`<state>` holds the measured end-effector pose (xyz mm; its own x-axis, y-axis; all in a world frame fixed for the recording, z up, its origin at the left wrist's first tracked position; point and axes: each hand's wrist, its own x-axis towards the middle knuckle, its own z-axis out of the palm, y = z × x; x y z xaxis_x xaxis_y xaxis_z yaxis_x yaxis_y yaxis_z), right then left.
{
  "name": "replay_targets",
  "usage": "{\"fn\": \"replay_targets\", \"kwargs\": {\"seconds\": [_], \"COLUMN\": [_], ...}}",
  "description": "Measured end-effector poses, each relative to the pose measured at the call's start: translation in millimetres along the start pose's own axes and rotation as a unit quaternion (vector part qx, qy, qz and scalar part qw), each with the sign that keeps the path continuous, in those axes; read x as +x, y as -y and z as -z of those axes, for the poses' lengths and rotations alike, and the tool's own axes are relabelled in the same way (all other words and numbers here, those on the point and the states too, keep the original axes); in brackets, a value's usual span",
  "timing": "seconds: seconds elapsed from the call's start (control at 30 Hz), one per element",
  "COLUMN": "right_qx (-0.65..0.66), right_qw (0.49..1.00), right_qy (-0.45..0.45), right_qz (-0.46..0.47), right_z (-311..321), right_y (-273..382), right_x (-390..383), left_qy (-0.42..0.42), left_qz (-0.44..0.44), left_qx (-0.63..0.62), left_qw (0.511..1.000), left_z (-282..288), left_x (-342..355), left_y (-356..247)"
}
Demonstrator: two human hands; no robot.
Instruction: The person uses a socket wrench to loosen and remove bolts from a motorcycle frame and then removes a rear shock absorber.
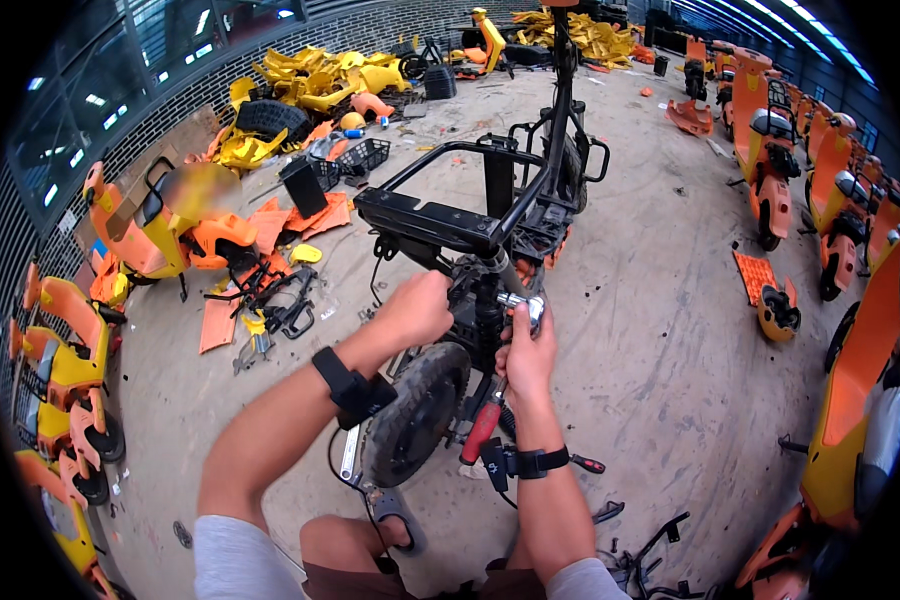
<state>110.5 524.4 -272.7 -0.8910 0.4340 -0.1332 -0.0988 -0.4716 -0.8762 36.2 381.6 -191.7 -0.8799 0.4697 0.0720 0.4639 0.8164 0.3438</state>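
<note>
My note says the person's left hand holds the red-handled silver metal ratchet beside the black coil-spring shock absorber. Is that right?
Not the left hand: the head view shows the right hand holding the red-handled silver metal ratchet beside the black coil-spring shock absorber.

My L hand [418,308], ctr: fist, fingertips hidden, can't ID what's in it, if anything. R hand [530,355], 4 o'clock of it, hides mid of red-handled ratchet [482,434]. Blurred patch [202,192] ~10 o'clock. Scooter [842,425] ~4 o'clock cut by rim. My sleeves [235,560] cut, 5 & 7.
</note>
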Motion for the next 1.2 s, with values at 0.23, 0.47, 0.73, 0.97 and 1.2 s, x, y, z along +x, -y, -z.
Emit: {"fn": "replay_targets", "kwargs": {"seconds": [0.23, 0.47, 0.73, 0.97, 1.2], "right_qx": [0.003, -0.010, -0.098, -0.073, -0.090], "right_qw": [1.000, 1.000, 0.994, 0.996, 0.994], "right_qy": [0.010, 0.017, -0.007, -0.014, -0.020], "right_qz": [-0.003, -0.008, 0.057, 0.051, 0.063], "right_z": [2, 2, 12, 12, 9], "right_y": [4, 4, -16, -20, -22], "right_x": [3, 4, 22, 24, 22], "left_qy": [0.092, 0.224, 0.063, -0.127, -0.288], "left_qz": [-0.003, 0.035, -0.002, -0.013, -0.083], "left_qx": [0.119, 0.175, 0.182, 0.064, -0.019], "left_qw": [0.989, 0.958, 0.981, 0.990, 0.954], "left_z": [28, 52, -1, -64, -118], "left_x": [12, 31, -4, -26, -26], "left_y": [-33, -49, -34, -5, 21]}}
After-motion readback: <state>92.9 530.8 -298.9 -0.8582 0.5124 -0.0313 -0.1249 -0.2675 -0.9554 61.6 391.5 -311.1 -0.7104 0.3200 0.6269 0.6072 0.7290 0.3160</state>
